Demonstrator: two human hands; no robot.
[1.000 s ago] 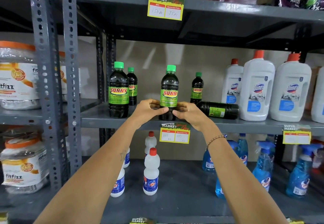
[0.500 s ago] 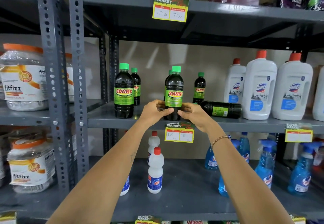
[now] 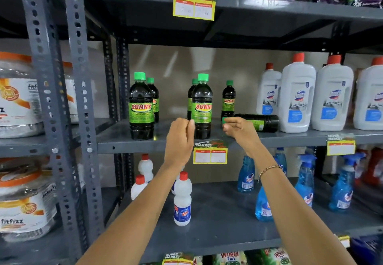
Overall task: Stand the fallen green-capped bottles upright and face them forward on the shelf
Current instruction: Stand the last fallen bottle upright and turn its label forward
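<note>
Dark green-capped Sunny bottles stand on the middle shelf. One upright bottle is at the front left with another behind it. A front centre bottle stands upright, label forward, with one just behind. A further upright one is at the back. One bottle lies on its side, cap pointing left. My left hand hovers just left of the centre bottle, fingers loosely curled, holding nothing. My right hand is in front of the fallen bottle's cap end, fingers apart.
White red-capped Domex jugs fill the shelf's right side. Price tags hang on the shelf edge. Below stand small white bottles and blue spray bottles. Large fitfizz jars sit on the left rack beyond the grey uprights.
Both hands have let go of the centre bottle, which now stands on its own. My right hand has moved right toward the fallen bottle. The view has shifted closer.
</note>
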